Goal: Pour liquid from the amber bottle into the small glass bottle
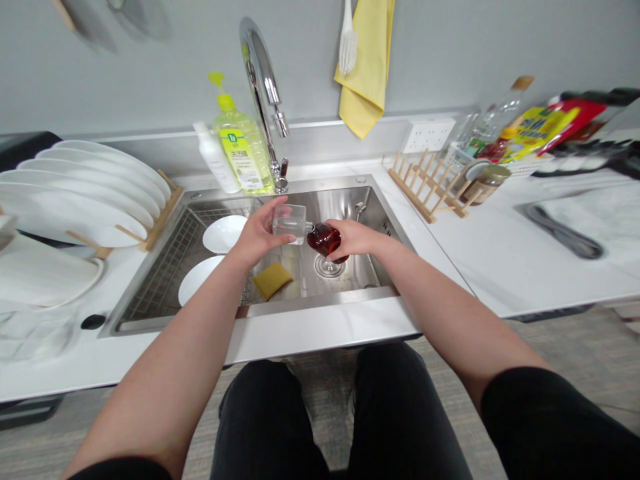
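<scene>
Over the sink (320, 303), my left hand (256, 233) is closed around a clear square glass bottle (290, 222), which lies on its side with its short neck pointing right. My right hand (356, 239) grips a dark red, shiny, rounded vessel (323, 239) above the drain (329, 267). The bottle's neck meets or overlaps the vessel's left edge; whether they touch, I cannot tell. A yellow sponge (273, 280) rests in the basin below my hands. Two white dishes, a far one (224, 233) and a near one (196, 279), are in the left part, partly behind my left arm.
A chrome faucet (257, 87) rises behind the sink, with a yellow-green soap bottle (243, 150) and a white bottle (216, 159) beside it. Racked white plates (75, 193) stand left. To the right are a wooden rack (425, 187) and a jar (487, 183). A yellow cloth (365, 73) hangs behind.
</scene>
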Available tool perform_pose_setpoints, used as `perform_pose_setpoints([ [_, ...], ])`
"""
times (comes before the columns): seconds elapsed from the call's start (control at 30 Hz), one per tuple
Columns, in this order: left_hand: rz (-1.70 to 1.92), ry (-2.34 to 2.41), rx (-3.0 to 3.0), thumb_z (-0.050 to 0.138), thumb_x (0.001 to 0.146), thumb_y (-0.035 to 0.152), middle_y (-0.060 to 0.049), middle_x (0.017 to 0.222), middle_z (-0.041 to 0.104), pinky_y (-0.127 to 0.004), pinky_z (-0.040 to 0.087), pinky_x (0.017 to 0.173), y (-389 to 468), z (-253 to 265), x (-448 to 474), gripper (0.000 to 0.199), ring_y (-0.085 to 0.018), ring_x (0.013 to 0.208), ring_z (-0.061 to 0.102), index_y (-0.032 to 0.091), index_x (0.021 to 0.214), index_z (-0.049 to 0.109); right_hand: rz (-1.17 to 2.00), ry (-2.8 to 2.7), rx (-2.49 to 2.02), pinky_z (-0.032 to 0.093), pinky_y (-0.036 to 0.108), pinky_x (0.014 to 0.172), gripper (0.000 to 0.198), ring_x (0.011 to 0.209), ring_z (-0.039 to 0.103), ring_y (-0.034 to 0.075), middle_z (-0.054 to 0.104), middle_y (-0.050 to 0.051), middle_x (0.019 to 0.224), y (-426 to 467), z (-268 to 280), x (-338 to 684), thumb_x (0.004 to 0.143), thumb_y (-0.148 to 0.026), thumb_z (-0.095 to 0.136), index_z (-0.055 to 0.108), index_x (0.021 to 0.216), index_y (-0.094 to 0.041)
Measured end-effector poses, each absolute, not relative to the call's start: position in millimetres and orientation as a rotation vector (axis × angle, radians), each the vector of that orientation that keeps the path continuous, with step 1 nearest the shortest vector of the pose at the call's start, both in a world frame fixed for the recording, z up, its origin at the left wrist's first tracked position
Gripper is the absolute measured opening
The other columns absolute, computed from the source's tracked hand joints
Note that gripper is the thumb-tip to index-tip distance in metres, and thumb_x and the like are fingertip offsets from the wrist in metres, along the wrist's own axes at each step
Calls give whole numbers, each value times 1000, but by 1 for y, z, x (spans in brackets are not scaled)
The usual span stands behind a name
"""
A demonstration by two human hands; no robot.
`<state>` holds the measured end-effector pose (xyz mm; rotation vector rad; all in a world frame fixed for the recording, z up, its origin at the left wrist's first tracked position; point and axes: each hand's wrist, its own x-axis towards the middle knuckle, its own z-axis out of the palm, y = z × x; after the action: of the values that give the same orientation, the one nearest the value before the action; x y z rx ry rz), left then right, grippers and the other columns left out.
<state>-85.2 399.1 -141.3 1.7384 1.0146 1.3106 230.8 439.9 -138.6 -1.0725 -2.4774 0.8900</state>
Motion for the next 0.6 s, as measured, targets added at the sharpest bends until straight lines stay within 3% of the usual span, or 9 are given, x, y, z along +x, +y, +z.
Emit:
perform_pose_setpoints([
  [0.6, 1316, 999, 1760, 113, 63, 41, -12, 142, 78, -58, 62, 115, 400, -143, -87, 110, -39, 136, 73, 31, 162, 67, 888, -2472, -1067, 57, 39, 83, 72, 100, 81, 32, 85, 3, 110, 439, -138, 230, 61, -44, 107, 74, 123, -27],
])
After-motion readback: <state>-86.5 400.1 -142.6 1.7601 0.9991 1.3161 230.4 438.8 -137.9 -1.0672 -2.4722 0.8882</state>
